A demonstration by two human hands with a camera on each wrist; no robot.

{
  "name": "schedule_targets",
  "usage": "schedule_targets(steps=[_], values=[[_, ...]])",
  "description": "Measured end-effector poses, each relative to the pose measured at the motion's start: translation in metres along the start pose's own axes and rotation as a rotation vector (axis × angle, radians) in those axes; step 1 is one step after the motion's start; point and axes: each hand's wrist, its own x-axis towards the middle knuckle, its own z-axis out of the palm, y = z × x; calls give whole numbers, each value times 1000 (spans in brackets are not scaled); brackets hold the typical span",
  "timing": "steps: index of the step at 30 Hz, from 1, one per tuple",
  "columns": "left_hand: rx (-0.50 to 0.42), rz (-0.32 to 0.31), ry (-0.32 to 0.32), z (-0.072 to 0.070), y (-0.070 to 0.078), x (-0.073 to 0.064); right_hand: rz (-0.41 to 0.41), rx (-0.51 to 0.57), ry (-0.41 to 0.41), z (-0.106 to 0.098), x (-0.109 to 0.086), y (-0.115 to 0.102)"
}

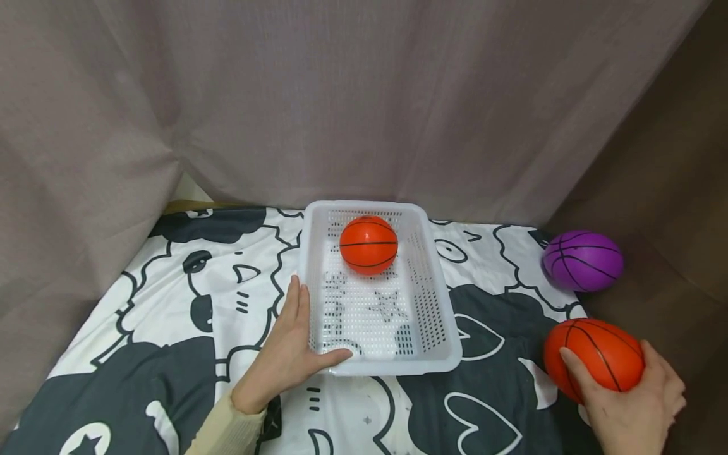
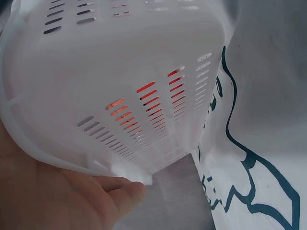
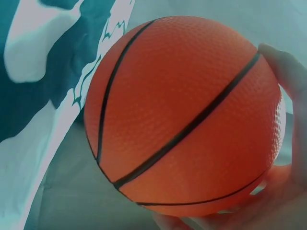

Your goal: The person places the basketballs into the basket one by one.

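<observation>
A white perforated plastic basket [image 1: 378, 368] stands on the patterned cloth, with an orange toy basketball [image 1: 368, 245] inside toward its far end. At the basket's near left corner is my left hand [image 1: 292, 351]; its straight fingers lie along the left side and the thumb reaches over the near rim. In the left wrist view, fingers [image 2: 122, 194] touch the outer rim. On the right, my right hand [image 1: 637, 404] grips a second orange basketball [image 1: 594, 357] between thumb and fingers. That ball fills much of the right wrist view, partly covering the hand.
A purple basketball [image 1: 584, 260] sits at the cloth's right edge, just beyond the gripped ball. Grey-brown curtain fabric [image 1: 364, 101] hangs behind the cloth [image 1: 239, 316], and darker fabric [image 1: 671, 240] lies along the right side.
</observation>
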Motion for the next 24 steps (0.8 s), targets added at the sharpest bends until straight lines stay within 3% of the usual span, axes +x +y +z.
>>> schedule_targets(steps=[6, 24], values=[[0, 4, 2, 0, 0, 0, -54, 77, 32, 0, -7, -8], [7, 16, 14, 0, 1, -1, -135, 131, 71, 3, -19, -26]])
